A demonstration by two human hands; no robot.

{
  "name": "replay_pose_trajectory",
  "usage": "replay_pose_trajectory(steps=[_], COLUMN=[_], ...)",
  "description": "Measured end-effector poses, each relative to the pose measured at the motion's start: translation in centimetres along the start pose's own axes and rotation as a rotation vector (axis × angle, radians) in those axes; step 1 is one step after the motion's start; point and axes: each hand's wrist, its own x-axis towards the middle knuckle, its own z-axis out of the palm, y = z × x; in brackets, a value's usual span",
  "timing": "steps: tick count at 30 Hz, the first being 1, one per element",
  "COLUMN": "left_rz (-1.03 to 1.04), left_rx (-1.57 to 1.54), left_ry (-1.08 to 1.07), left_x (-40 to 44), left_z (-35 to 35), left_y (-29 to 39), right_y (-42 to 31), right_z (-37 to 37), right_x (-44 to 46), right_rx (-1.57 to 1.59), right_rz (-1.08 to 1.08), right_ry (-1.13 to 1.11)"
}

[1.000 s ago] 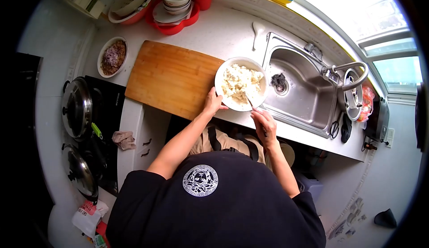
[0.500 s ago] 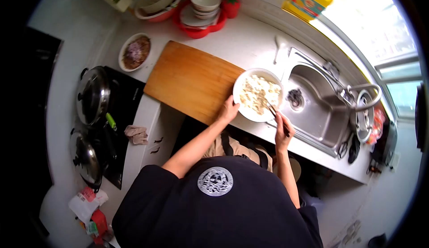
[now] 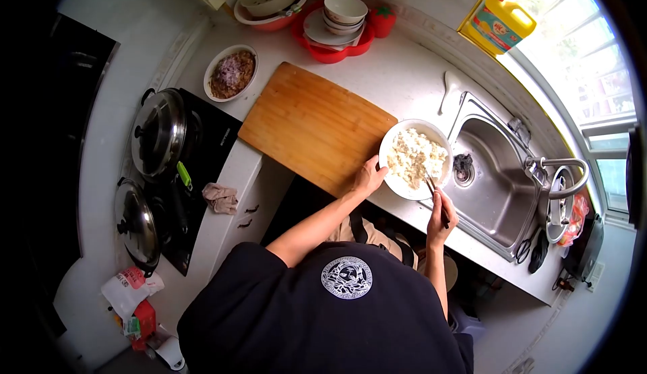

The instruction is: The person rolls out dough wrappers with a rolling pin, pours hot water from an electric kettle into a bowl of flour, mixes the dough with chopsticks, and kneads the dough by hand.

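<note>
A white bowl (image 3: 386, 153) of crumbly white food (image 3: 412, 154) stands at the right end of a wooden cutting board (image 3: 313, 125), close to the sink. My left hand (image 3: 368, 176) grips the bowl's left side, with the thumb at the rim. In my right hand (image 3: 441, 216) is a pair of dark chopsticks (image 3: 430, 184), their tips down in the food near the bowl's front edge. The fingers of my right hand are closed round the chopsticks.
The steel sink (image 3: 502, 202) with its faucet (image 3: 566, 163) lies to the right. On the left, a lidded pan (image 3: 159, 135) and a second one (image 3: 137, 226) sit on the black stove. Behind are a bowl of brown food (image 3: 232, 74), stacked bowls (image 3: 345, 9) and a white spoon (image 3: 449, 89).
The whole view has shifted, so the counter and bowl appear further right and slightly lower. Within the bowl, the chopstick tips have moved nearer the front rim. Both hands keep their holds.
</note>
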Motion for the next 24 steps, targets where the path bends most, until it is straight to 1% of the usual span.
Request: replay_pose_trajectory(steps=[4, 7, 8, 10, 14, 16, 18, 20, 21, 23, 24], left_rz=[0.019, 0.078, 0.090, 0.075, 0.114, 0.106, 0.108, 0.103, 0.071, 0.008, 0.071], left_rx=[-0.003, 0.056, 0.031, 0.037, 0.074, 0.107, 0.077, -0.006, -0.019, -0.045, 0.023], left_ry=[-0.012, 0.058, 0.069, 0.030, 0.001, -0.009, -0.055, -0.099, -0.131, -0.192, -0.099], left_x=[0.1, 0.6, 0.7, 1.0, 1.8, 2.6, 3.1, 3.0, 2.9, 2.5, 2.2], left_z=[-0.3, 0.2, 0.4, 0.4, -0.1, -0.2, -0.7, -1.0, -1.0, -1.0, -0.9], left_y=[1.2, 0.9, 0.7, 0.3, 0.4, 0.0, -0.2, -0.1, -0.5, -1.3, -1.7], right_y=[-0.1, 0.4, 0.6, 0.1, -0.6, -0.8, -0.9, -1.1, -0.6, -0.2, -0.1], right_z=[0.2, 0.0, -0.2, -0.5, -1.0, -1.1, -0.8, -0.3, -0.1, -0.3, -0.4], right_x=[0.0, 0.1, 0.0, -0.1, -0.6, -1.0, -1.0, -0.6, -0.1, 0.0, 0.0], right_rx=[0.005, 0.001, -0.007, 0.051, 0.008, -0.002, 0.025, 0.040, 0.035, 0.080, 0.105], right_rz=[0.005, 0.000, 0.002, 0.042, -0.060, -0.062, -0.056, 0.001, -0.010, 0.020, 0.037], right_ry=[0.021, 0.004, 0.000, 0.008, -0.010, -0.038, -0.017, 0.042, 0.067, 0.041, 0.030])
